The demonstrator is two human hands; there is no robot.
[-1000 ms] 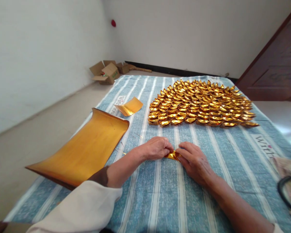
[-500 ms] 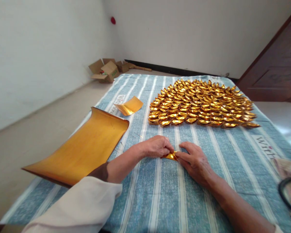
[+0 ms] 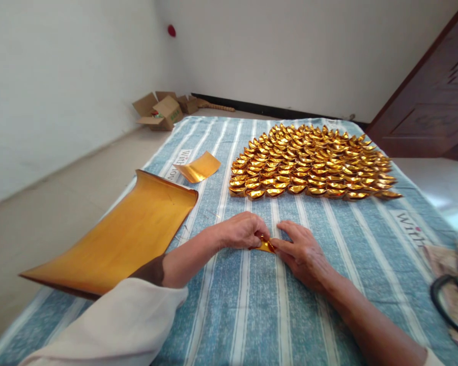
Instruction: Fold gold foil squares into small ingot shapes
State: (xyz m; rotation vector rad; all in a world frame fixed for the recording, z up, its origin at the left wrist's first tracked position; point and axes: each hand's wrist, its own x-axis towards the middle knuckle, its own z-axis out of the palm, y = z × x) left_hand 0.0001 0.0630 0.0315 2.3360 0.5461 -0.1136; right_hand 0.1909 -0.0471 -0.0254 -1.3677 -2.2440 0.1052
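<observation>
On the striped blue cloth, a small folded piece of gold foil paper (image 3: 266, 246) lies between my two hands. My left hand (image 3: 248, 229) is closed, its fingertips pinching the paper at the upper left edge. From the other side, my right hand (image 3: 299, 249) grips the right end with thumb and index finger, while its other fingers reach forward. Beyond the hands stand rows of gold paper ingots (image 3: 309, 165), shiny and boat-shaped. A large curled stack of gold paper sheets (image 3: 118, 234) rests to the left, partly behind my left sleeve. One smaller curved gold sheet (image 3: 199, 166) sits farther back.
The striped cloth (image 3: 229, 325) covers the table. Black-handled scissors (image 3: 438, 305) lie at the right edge on a pinkish item. Open cardboard boxes (image 3: 164, 114) stand on the floor at the back left. A brown door (image 3: 427, 112) is at the back right.
The whole view has shifted slightly, so things appear a little farther left. Both hands stay at the folded gold paper, with the left fingertips slightly repositioned on it.
</observation>
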